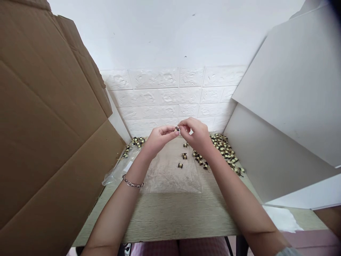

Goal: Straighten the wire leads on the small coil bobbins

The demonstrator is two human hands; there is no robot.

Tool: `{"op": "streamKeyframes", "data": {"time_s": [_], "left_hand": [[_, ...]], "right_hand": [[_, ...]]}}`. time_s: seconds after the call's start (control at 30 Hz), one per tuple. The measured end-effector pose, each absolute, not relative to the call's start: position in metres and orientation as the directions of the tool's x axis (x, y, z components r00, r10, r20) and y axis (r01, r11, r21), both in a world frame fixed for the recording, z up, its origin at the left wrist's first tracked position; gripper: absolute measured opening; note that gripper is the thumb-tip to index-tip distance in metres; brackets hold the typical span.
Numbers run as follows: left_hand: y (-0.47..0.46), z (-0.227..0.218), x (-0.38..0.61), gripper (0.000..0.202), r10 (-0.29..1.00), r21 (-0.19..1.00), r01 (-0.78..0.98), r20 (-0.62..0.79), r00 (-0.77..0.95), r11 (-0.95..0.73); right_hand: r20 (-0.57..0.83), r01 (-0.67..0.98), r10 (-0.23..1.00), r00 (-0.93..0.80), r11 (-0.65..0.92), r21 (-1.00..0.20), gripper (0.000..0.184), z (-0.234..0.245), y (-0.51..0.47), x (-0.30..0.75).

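Above the far part of the table, my left hand (163, 138) pinches a small yellow-and-black wound coil (176, 129) between thumb and fingers. Right beside it, my right hand (195, 132) is closed in a pinch at the coil's edge; what its fingertips grip is too small to make out. Below the hands, three loose coils, the nearest one (180, 165) among them, lie in a rough column on a clear plastic sheet (170, 181). A large heap of similar coils (222, 147) spreads on the right, partly hidden behind my right wrist. A smaller pile (137, 142) is at the far left.
A tall cardboard panel (53, 124) walls off the left side, and white boards (287, 89) stand on the right. A white brick-patterned wall (165, 96) closes the back. The wooden table's (170, 217) front edge is close to me. White paper (282, 217) lies at the right.
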State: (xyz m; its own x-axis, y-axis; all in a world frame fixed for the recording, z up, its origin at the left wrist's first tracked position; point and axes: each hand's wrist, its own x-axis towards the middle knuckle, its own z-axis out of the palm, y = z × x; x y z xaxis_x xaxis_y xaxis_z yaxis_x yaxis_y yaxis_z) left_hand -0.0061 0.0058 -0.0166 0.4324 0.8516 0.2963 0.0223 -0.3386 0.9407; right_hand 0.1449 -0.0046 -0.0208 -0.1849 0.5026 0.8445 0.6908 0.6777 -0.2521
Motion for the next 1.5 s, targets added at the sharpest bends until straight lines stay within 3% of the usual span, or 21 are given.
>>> {"op": "streamKeyframes", "data": {"time_s": [0.23, 0.4, 0.53, 0.87, 1.3, 1.5], "left_hand": [[0.006, -0.019, -0.003, 0.026, 0.851, 0.955, -0.087, 0.291, 0.438, -0.282], [0.01, -0.024, -0.002, 0.02, 0.839, 0.961, -0.255, 0.227, 0.495, -0.11], [0.012, -0.027, -0.003, 0.019, 0.815, 0.945, -0.326, 0.185, 0.549, 0.005], [0.01, -0.029, 0.001, 0.014, 0.841, 0.922, -0.373, 0.117, 0.529, 0.106], [0.009, -0.032, 0.005, 0.022, 0.853, 0.959, -0.281, 0.162, 0.496, -0.018], [0.011, -0.034, 0.009, 0.027, 0.877, 0.975, -0.145, 0.216, 0.428, -0.169]], "right_hand": [[0.869, 0.757, 0.453, -0.199, 0.634, -0.157, 0.006, -0.02, -0.007, 0.146], [0.889, 0.808, 0.4, -0.224, 0.586, -0.06, 0.01, -0.02, -0.008, 0.146], [0.886, 0.828, 0.404, -0.227, 0.558, -0.043, 0.011, -0.019, -0.009, 0.145], [0.858, 0.846, 0.455, -0.236, 0.53, -0.048, 0.013, -0.017, -0.012, 0.144], [0.811, 0.872, 0.521, -0.266, 0.488, -0.028, 0.012, -0.016, -0.013, 0.142], [0.792, 0.871, 0.531, -0.302, 0.491, 0.002, 0.013, -0.016, -0.012, 0.143]]}}
